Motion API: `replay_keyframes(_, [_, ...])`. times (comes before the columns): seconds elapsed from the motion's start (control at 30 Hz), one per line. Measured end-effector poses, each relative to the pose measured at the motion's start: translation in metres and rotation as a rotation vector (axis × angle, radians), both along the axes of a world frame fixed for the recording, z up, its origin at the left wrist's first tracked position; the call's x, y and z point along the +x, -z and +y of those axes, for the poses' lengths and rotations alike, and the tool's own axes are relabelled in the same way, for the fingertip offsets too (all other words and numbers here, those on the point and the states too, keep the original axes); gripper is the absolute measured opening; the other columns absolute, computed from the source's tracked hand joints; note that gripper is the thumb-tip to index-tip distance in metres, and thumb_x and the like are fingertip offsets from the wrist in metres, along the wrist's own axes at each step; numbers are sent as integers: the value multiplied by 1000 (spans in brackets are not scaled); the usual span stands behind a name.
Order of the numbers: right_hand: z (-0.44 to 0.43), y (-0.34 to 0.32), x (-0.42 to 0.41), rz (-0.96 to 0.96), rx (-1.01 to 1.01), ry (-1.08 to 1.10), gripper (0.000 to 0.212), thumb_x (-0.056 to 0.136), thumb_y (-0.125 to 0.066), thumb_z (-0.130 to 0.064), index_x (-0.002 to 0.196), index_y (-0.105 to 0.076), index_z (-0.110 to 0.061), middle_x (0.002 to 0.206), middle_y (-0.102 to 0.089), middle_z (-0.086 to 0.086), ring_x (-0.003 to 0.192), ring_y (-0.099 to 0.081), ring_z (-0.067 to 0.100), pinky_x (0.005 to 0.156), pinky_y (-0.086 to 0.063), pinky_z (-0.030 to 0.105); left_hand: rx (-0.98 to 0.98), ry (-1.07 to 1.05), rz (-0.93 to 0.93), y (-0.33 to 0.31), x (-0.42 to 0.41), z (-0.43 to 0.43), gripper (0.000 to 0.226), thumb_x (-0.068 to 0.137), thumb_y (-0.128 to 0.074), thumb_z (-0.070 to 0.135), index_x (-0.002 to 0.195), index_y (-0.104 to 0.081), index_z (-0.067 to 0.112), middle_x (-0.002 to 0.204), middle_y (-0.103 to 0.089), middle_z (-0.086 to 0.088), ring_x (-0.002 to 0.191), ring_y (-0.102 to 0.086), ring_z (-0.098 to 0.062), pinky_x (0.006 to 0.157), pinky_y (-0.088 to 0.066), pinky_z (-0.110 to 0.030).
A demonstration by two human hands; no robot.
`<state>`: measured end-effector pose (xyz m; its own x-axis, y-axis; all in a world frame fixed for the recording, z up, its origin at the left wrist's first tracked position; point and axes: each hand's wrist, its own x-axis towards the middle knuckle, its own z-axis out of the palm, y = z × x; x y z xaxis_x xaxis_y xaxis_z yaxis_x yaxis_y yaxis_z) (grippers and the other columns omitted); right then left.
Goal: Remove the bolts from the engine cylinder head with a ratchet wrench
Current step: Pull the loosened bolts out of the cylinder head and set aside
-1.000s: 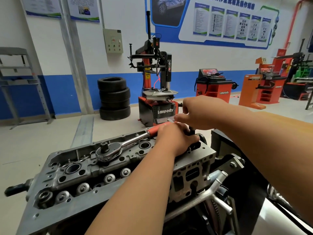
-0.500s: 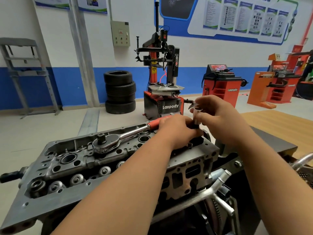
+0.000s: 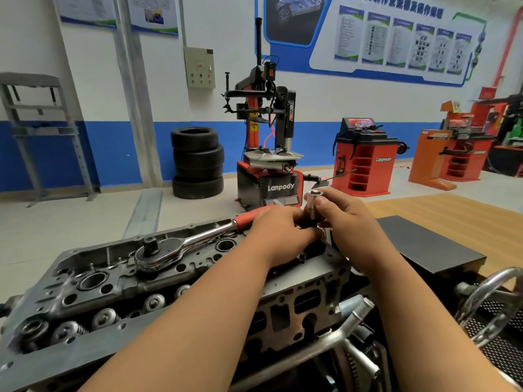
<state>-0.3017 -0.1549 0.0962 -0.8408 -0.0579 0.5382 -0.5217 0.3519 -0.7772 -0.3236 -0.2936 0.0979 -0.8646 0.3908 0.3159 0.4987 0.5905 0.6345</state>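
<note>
Hands are bunched together at the far end of the grey cast-metal cylinder head (image 3: 93,281): right hand (image 3: 351,222) pinching a shiny chrome socket (image 3: 313,206) upright, left hand (image 3: 278,230) curled around something dark I can't make out. Chrome red-handled ratchet wrench (image 3: 181,247) lies loose on top of the head. Plenty of bare floor (image 3: 70,222) behind, stacked black tyres (image 3: 198,162) well clear.

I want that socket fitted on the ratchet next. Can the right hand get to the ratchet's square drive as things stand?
Probably yes. The square drive points up, uncovered, on the cylinder head. The right hand, holding the socket, would have to cross over the left hand on the red handle.
</note>
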Motion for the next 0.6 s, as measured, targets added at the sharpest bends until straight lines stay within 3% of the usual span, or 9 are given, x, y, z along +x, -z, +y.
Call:
replay_keyframes(0.1, [-2, -2, 0, -63, -96, -1, 32, 100, -35, -18, 92, -67, -22, 87, -70, 0, 88, -66, 16, 78, -52, 31, 44, 41, -30, 1, -1, -4, 19, 86, -65, 34, 99, -73, 24, 89, -71, 2, 87, -64, -15, 84, -52, -39])
replay_keyframes(0.23, [-11, -15, -2, -344, -509, 82, 26, 97, -43, -33, 94, -64, -18, 88, -73, 4, 79, -69, 17, 64, -47, 33, 54, -26, -13, 0, -1, 2, 18, 81, -71, 38, 71, -66, 24, 73, -66, 4, 73, -61, -15, 73, -51, -34])
replay_keyframes(0.33, [-19, -19, -5, -275, -385, 137, 17, 91, -55, -31, 96, -66, -19, 93, -69, 4, 87, -65, 20, 71, -50, 35, 49, -78, -5, -1, -1, 4, 31, 78, -73, 39, 60, -52, 24, 63, -56, 4, 64, -52, -15, 68, -47, -35])
replay_keyframes(0.43, [-31, -10, -4, -169, -423, 198, 17, 89, -63, -31, 93, -65, -15, 63, -64, -8, 64, -61, 9, 64, -48, 28, 63, -64, -15, -2, 0, 4, 29, 77, -70, 35, 61, -51, 20, 67, -59, -1, 69, -56, -21, 74, -50, -42])
replay_keyframes(0.6, [-31, -2, -4, -116, -532, 205, 24, 89, -62, -32, 75, -63, -13, 58, -59, -5, 56, -56, 9, 63, -47, 32, 79, -17, -34, 3, -3, -2, 26, 78, -70, 43, 65, -58, 24, 67, -62, 3, 64, -55, -13, 62, -46, -31])
